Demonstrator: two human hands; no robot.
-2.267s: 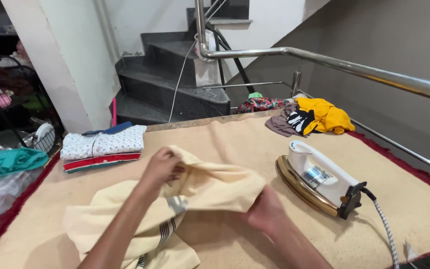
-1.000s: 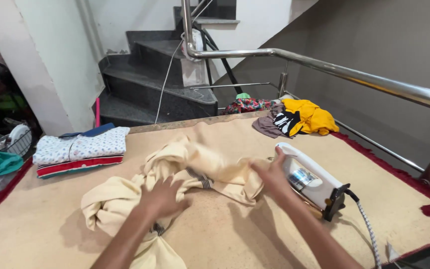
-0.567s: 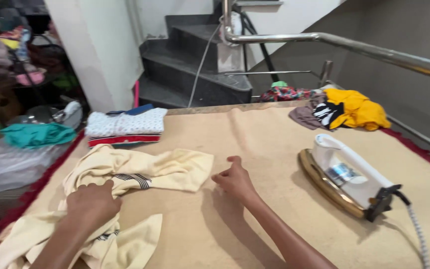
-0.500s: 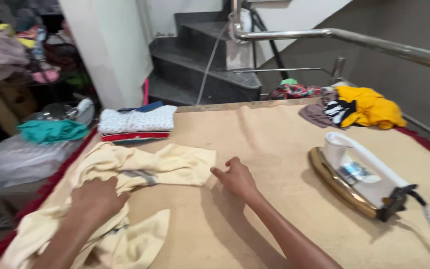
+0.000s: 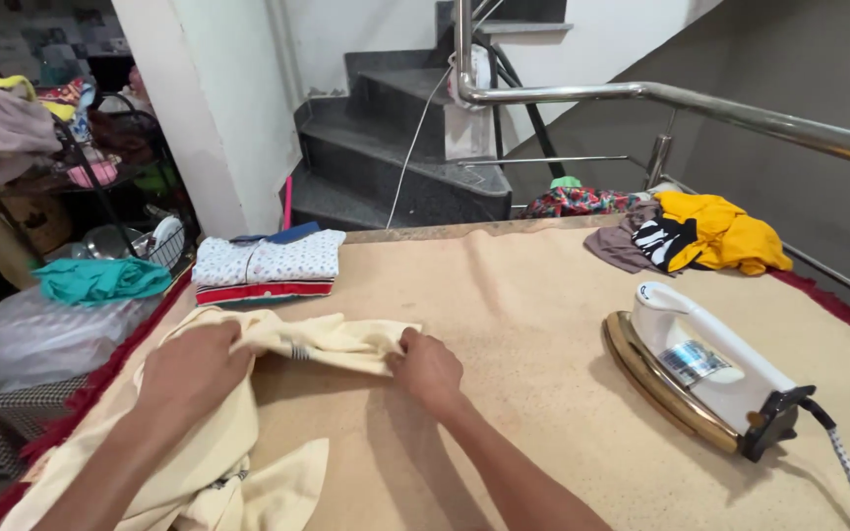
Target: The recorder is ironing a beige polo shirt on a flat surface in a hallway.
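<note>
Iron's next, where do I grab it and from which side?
Probably by the white handle of the iron, reaching from above on its near left side. It rests on its side with the gold soleplate facing you; the cord trails off the back end.

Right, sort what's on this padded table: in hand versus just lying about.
In hand: cream garment, gripped by left hand and right hand.
Lying about: iron, folded stack, yellow clothes heap, teal cloth.

Both hands (image 5: 194, 369) seemingly pinch cream garment (image 5: 332, 339) beside iron (image 5: 705, 369).
</note>
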